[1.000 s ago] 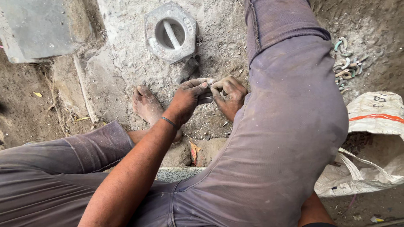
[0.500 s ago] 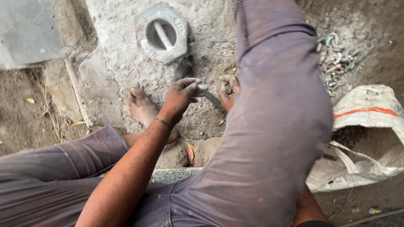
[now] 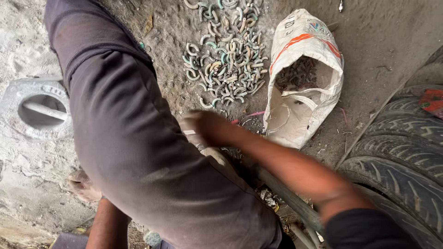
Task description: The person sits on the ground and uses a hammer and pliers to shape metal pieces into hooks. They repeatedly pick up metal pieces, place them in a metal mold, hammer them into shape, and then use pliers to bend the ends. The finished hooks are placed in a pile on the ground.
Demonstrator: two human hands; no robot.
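My right hand (image 3: 203, 127) reaches out over the dirt ground, blurred, just below a pile of small curved metal pieces (image 3: 228, 60). I cannot tell whether its fingers hold anything. My bent leg in dusty grey-purple trousers (image 3: 138, 138) fills the middle of the view. My left forearm (image 3: 108, 226) rises at the bottom left and runs behind that leg, so the left hand is hidden. My bare foot (image 3: 83, 184) rests on the sandy ground beside it.
A white woven sack (image 3: 304, 78) lies open right of the pile with dark pieces inside. A black tyre (image 3: 401, 161) stands at the right edge. A grey metal casting with a round opening (image 3: 39, 108) sits at the left. A dark rod (image 3: 286, 198) lies under my right arm.
The view has swung to the right. My right hand has left the spot in front of my foot, where both hands met, and now stretches toward the pile of curved pieces.
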